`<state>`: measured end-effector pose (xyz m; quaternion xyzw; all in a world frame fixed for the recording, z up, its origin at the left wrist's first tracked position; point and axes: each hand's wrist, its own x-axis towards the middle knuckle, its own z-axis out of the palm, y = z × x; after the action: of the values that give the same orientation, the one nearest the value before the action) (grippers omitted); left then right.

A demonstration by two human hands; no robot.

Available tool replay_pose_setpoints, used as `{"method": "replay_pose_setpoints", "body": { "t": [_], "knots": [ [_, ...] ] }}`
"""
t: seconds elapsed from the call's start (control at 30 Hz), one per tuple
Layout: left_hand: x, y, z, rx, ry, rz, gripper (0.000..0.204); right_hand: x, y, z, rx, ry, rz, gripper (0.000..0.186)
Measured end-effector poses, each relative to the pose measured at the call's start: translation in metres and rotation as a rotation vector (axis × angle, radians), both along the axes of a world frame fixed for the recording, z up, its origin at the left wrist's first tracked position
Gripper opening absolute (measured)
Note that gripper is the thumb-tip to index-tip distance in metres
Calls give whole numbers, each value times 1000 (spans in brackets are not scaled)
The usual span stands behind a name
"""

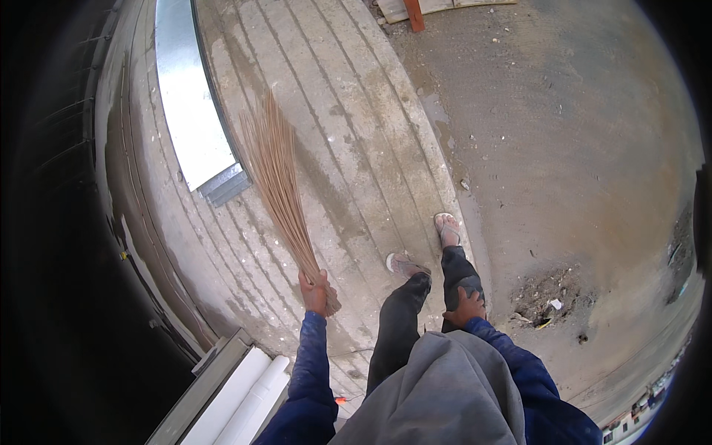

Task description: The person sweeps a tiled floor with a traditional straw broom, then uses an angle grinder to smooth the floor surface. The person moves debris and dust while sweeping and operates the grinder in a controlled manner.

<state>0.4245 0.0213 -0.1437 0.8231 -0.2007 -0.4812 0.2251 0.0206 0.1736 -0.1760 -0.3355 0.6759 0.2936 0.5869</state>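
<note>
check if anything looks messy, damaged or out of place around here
To the right, a dark, rough patch of debris with a white scrap breaks up the smoother brown ground. The stick broom in the left hand shows no obvious damage.

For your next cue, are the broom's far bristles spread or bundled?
Spread: the broom widens away from the left hand, which grips near its narrow end.
</note>
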Motion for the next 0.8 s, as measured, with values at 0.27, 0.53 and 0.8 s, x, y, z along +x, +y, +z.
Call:
{"method": "replay_pose_setpoints", "body": {
  "t": [0.27,0.53,0.8],
  "knots": [
    [84,214,-28,283,343,934,60,8,-3,-5,39,-40,90,110],
    [-176,76,-55,379,456,-732,95,6,-2,-21,4,-11,215,116],
    [-33,194,38,363,196,11,93,39,-31,-7,42,-8,334,122]
  ]
}}
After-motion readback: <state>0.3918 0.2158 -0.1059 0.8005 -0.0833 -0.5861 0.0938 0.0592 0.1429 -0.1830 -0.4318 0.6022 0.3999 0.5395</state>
